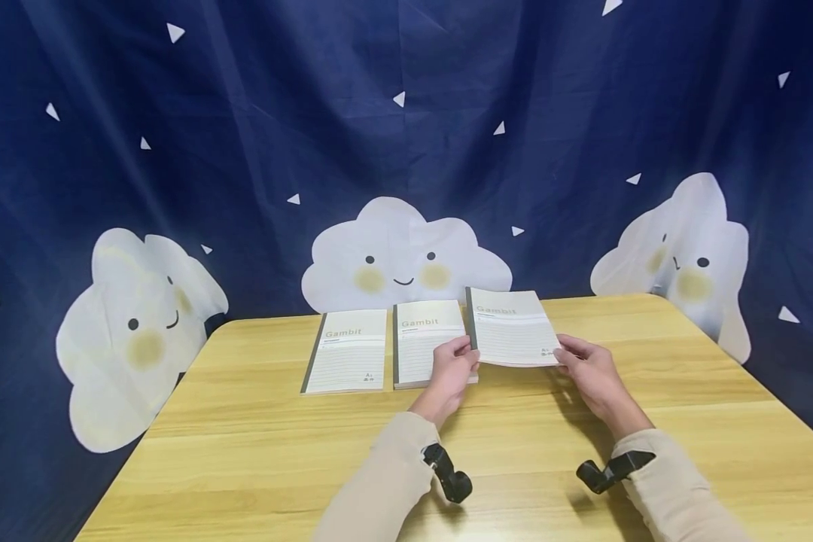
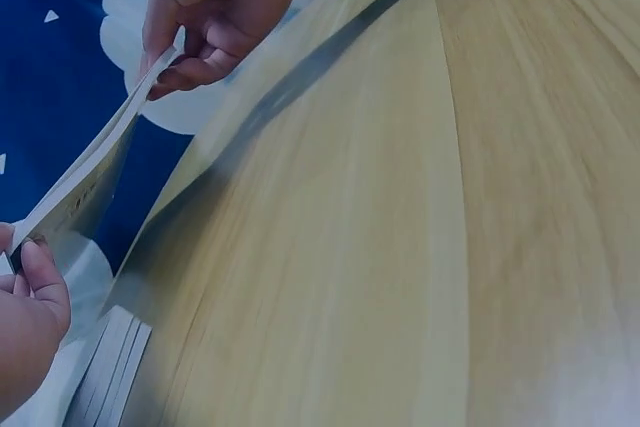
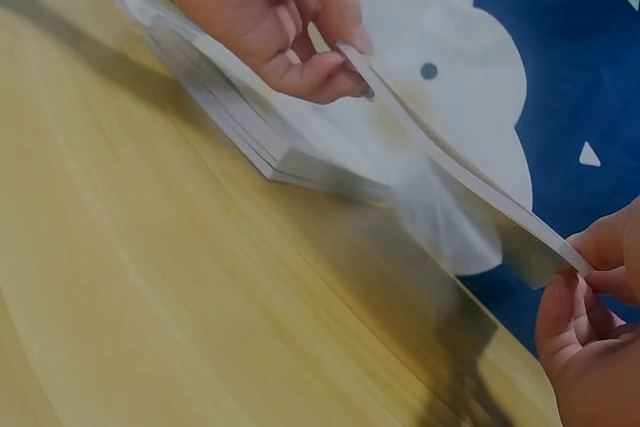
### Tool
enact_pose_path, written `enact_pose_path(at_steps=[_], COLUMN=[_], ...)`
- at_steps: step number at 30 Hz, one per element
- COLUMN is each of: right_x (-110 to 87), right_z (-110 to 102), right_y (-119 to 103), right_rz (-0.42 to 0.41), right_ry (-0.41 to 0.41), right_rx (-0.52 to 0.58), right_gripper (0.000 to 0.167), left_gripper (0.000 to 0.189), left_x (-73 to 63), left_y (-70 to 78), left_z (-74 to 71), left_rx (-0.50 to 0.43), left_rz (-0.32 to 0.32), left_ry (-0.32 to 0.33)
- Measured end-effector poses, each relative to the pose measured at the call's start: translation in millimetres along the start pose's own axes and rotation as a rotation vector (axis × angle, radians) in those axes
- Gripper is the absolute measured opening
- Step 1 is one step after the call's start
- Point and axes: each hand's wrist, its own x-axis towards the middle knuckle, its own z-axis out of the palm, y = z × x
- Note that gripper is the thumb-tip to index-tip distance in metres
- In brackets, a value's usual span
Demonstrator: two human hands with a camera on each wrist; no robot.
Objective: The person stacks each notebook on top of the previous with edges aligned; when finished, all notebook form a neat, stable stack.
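Both hands hold up a pale notebook (image 1: 515, 327) with a dark spine and "Gambit" on its cover, raised off the table at the right of the row. My left hand (image 1: 452, 375) pinches its near left corner by the spine. At the near right corner, my right hand (image 1: 591, 373) pinches it between thumb and fingers. The notebook bends slightly between the hands in the right wrist view. Beside it lies a small stack of like notebooks (image 1: 427, 346), partly covered by the left hand and the raised notebook. Further left lies another notebook (image 1: 345, 354).
The wooden table (image 1: 515, 467) stretches in front and to both sides. Behind its far edge hangs a dark blue curtain (image 1: 406, 150) with white clouds and small triangles. Black straps with small cameras (image 1: 455, 482) sit on both wrists over beige sleeves (image 1: 386, 482).
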Motion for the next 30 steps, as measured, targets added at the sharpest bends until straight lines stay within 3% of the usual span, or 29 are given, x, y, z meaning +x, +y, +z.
enact_pose_path(at_steps=[13, 23, 30], right_x=[-3.1, 2.7, 5.1], right_z=[37.4, 77.9, 97.5], right_y=[-5.0, -5.7, -3.7], right_rz=[-0.027, -0.002, -0.006], right_ry=[0.049, 0.072, 0.069], right_rx=[-0.107, 0.009, 0.013], right_gripper=[0.045, 0.042, 0.039], left_gripper=[0.045, 0.045, 0.047], left_x=[-7.6, -13.0, -17.6], left_y=[11.0, 19.8, 22.2], left_z=[-36.4, -71.2, -90.7], left_rx=[-0.016, -0.048, -0.035], left_rz=[0.013, 0.01, -0.01], left_ry=[0.019, 0.057, 0.065])
